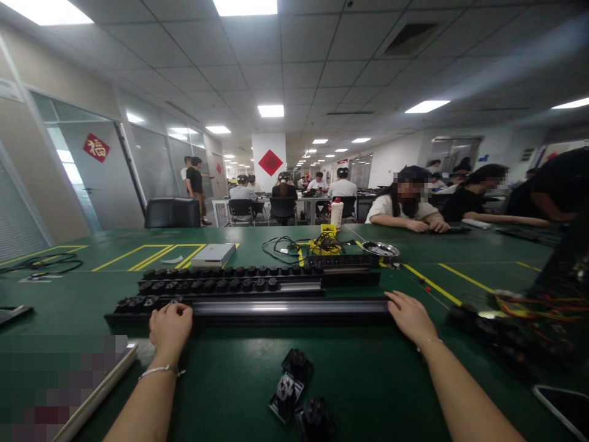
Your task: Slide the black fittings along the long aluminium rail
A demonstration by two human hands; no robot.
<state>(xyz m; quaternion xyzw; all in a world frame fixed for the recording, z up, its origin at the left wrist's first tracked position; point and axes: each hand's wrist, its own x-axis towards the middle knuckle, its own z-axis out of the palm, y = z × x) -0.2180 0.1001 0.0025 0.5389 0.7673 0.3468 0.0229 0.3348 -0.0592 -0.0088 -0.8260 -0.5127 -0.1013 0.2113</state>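
A long black metal rail lies crosswise in front of me, its shiny inner channel facing up. Several black socket modules sit in its left part. My left hand is closed at the rail beside the last module, fingertips on that module, partly hiding it. At the opposite end, my right hand grips the rail's tip with bent fingers. Nearer to me, between my forearms, three loose black modules with metal prongs lie on the green table.
Behind lie two more rails with modules, a grey box, cables with a yellow bin, and a metal dish. Wired modules and a phone are at right. A person sits across the table.
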